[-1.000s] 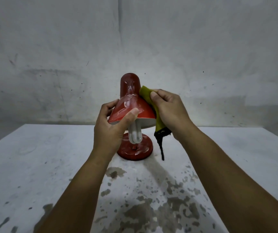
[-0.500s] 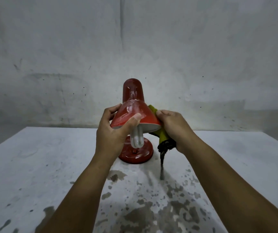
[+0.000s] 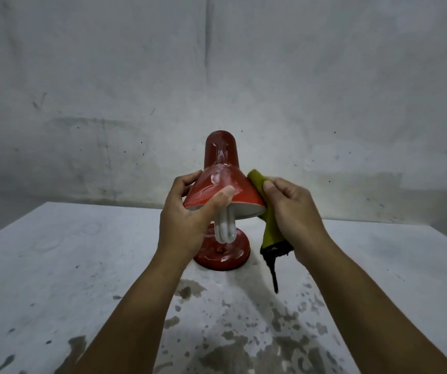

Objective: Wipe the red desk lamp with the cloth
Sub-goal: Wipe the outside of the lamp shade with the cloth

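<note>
The red desk lamp (image 3: 223, 190) stands on the counter (image 3: 68, 265), shade streaked with white smears. The left hand (image 3: 190, 222) has a grip around the shade's rim, thumb on top. The right hand (image 3: 292, 211) pinches the cloth (image 3: 268, 211) against the shade's right side, apparently touching; its dark end hangs below the grip.

Red desk lamp (image 3: 221, 184): glossy painted shade, looks like metal, smeared with whitish streaks. Bulb (image 3: 225, 230): smooth white glass. Cloth (image 3: 269, 220): matt, fuzzy olive fabric, dark frayed end. Worktop (image 3: 68, 265): rough, matt, grey-white, blotched.
</note>
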